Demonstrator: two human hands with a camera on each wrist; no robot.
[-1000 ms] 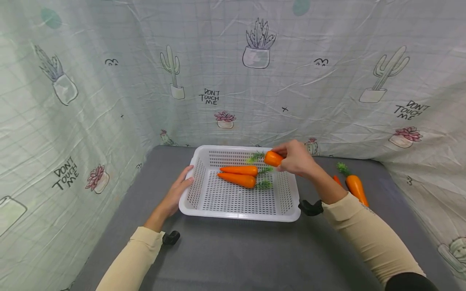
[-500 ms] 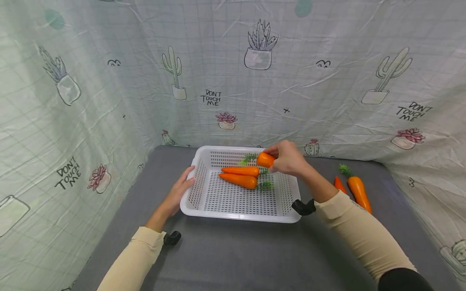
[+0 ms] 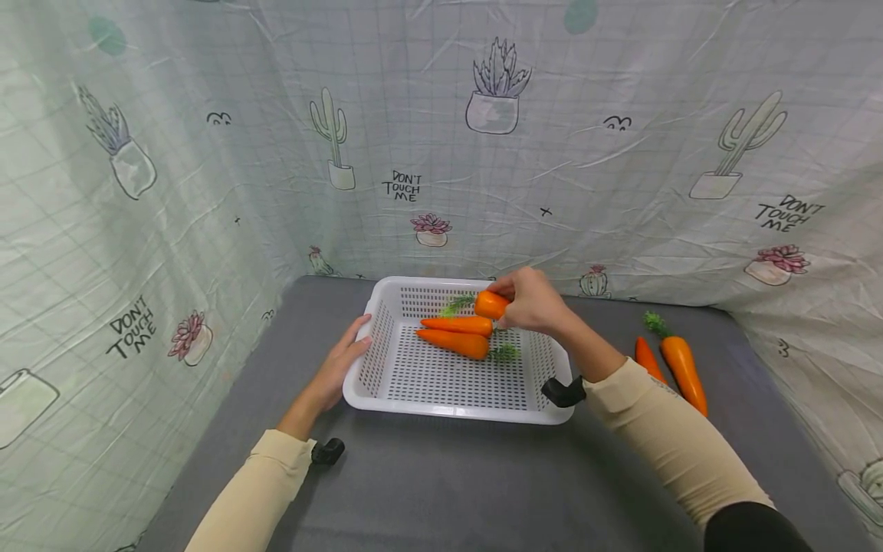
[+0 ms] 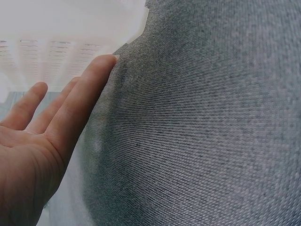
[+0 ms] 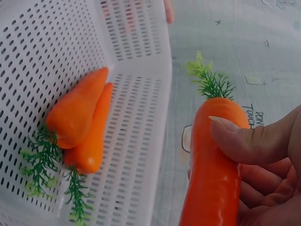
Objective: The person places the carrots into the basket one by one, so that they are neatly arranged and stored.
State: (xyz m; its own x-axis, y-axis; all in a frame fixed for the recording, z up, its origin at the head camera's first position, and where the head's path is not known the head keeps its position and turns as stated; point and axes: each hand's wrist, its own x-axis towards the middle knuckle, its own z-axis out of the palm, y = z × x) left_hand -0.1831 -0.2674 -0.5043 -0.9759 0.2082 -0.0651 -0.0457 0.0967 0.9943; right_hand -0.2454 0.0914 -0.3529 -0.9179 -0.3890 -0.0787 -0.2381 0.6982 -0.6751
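Note:
My right hand pinches a fat orange carrot by its thick end, above the back right part of the white perforated basket. Its green top points left, and the fingers hide much of the rest in the head view. In the right wrist view the thumb lies across the held carrot, just below the leaves. Two more carrots lie side by side in the basket, tips to the left. At the basket's left rim, my left hand rests with fairly straight fingers, also seen against the wall in the left wrist view.
To the right of the basket, another carrot with green leaves lies on the grey cloth, beside an orange pointed tip partly behind the sleeve. A printed curtain hangs close behind and on both sides.
My right hand has moved left with the carrot, farther over the basket. The left hand stays at the left rim. More of the carrots on the right now shows past the sleeve.

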